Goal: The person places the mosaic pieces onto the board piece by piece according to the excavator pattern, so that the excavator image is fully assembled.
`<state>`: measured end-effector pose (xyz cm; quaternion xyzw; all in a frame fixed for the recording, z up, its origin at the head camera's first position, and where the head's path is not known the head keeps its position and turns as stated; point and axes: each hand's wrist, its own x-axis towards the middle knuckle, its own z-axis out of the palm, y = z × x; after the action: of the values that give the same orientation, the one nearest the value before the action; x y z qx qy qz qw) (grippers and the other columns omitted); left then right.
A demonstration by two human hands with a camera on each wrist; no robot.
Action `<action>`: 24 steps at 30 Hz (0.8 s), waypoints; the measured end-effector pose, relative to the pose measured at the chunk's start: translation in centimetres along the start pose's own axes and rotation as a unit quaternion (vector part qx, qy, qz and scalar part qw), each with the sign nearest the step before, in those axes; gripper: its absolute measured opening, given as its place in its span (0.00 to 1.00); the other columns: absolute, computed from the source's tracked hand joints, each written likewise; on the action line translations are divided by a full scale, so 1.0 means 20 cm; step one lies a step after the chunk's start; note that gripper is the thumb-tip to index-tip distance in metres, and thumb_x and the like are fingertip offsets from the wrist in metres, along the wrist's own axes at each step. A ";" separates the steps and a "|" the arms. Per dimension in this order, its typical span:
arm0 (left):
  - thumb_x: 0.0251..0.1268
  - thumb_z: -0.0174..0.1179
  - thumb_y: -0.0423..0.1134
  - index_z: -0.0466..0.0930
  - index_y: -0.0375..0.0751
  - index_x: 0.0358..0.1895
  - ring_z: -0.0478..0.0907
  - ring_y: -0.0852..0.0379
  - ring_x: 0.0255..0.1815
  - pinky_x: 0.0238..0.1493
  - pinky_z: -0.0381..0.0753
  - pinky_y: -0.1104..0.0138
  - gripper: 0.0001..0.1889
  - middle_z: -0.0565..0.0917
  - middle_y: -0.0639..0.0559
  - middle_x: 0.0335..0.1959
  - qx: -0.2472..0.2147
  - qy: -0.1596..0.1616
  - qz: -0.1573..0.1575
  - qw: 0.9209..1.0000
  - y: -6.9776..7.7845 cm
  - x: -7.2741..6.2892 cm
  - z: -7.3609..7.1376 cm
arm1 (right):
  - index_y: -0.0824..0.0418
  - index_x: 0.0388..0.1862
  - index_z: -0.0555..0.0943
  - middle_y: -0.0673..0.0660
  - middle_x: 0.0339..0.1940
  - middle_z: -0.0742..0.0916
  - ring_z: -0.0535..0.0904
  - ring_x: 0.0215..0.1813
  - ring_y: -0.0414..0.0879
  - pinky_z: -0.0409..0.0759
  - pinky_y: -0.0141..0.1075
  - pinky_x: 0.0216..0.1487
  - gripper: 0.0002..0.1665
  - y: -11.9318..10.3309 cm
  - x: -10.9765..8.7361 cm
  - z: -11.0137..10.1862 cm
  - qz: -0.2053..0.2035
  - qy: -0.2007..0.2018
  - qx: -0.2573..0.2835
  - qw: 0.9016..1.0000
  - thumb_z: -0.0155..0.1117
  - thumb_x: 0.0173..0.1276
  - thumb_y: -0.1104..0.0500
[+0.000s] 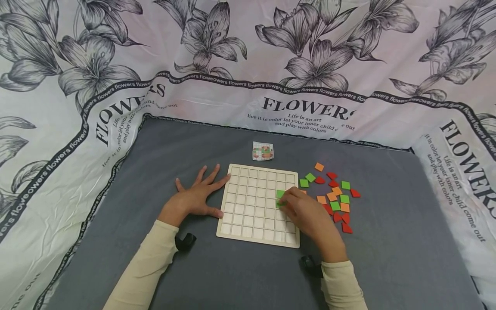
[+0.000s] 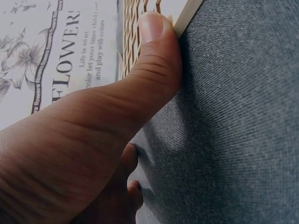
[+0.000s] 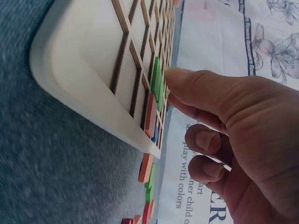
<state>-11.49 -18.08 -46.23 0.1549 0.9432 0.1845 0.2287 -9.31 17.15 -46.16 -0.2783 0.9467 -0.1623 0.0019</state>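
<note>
A pale wooden grid board (image 1: 248, 221) lies on the grey cloth. My left hand (image 1: 195, 198) is spread at its left side, thumb and a fingertip touching the frame; in the left wrist view the thumb (image 2: 156, 60) presses the board's edge. Over the right part of the grid, my right hand (image 1: 310, 215) pinches a green square tile (image 1: 278, 204) between thumb and index finger, its other fingers curled. Another green tile (image 1: 280, 193) sits in a cell just beyond. In the right wrist view, an orange tile (image 3: 150, 114) lies in the grid beside the green tiles (image 3: 156, 77).
Loose orange, green and red tiles (image 1: 345, 207) are scattered right of the board. A small card with a coloured grid pattern (image 1: 262, 151) lies beyond the board. Flower-printed fabric (image 1: 217, 99) rises around the back and sides of the grey surface (image 1: 232, 280).
</note>
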 end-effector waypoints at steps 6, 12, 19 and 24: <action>0.55 0.76 0.67 0.44 0.70 0.88 0.24 0.40 0.88 0.62 0.26 0.13 0.62 0.32 0.57 0.89 0.004 0.000 -0.001 1.000 0.00 0.00 0.00 | 0.57 0.48 0.89 0.50 0.48 0.85 0.84 0.40 0.42 0.86 0.39 0.37 0.10 0.04 -0.02 -0.02 0.004 0.031 0.003 1.000 0.77 0.70 0.59; 0.54 0.76 0.68 0.44 0.70 0.88 0.25 0.40 0.88 0.62 0.26 0.13 0.62 0.32 0.57 0.89 0.002 0.001 0.001 1.000 -0.01 0.01 0.01 | 0.56 0.48 0.88 0.49 0.48 0.85 0.83 0.40 0.42 0.86 0.42 0.40 0.08 0.09 -0.03 -0.03 0.039 0.034 0.011 0.999 0.74 0.73 0.56; 0.54 0.75 0.68 0.44 0.70 0.88 0.25 0.40 0.88 0.62 0.26 0.12 0.62 0.32 0.57 0.90 0.004 0.006 0.004 1.000 -0.01 0.01 0.01 | 0.58 0.49 0.88 0.53 0.46 0.86 0.85 0.40 0.47 0.85 0.43 0.37 0.08 0.15 -0.03 -0.06 0.061 0.049 0.008 0.997 0.73 0.75 0.57; 0.54 0.76 0.68 0.45 0.70 0.88 0.25 0.40 0.88 0.62 0.26 0.12 0.62 0.33 0.56 0.90 0.004 0.004 0.003 1.000 -0.01 0.01 0.01 | 0.60 0.52 0.87 0.55 0.46 0.85 0.78 0.32 0.46 0.81 0.42 0.33 0.12 0.18 -0.04 -0.08 0.091 0.053 -0.001 0.994 0.73 0.74 0.57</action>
<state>-11.65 -18.10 -46.48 0.1578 0.9444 0.1818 0.2241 -10.74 20.93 -45.83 -0.1820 0.9670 -0.1749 -0.0344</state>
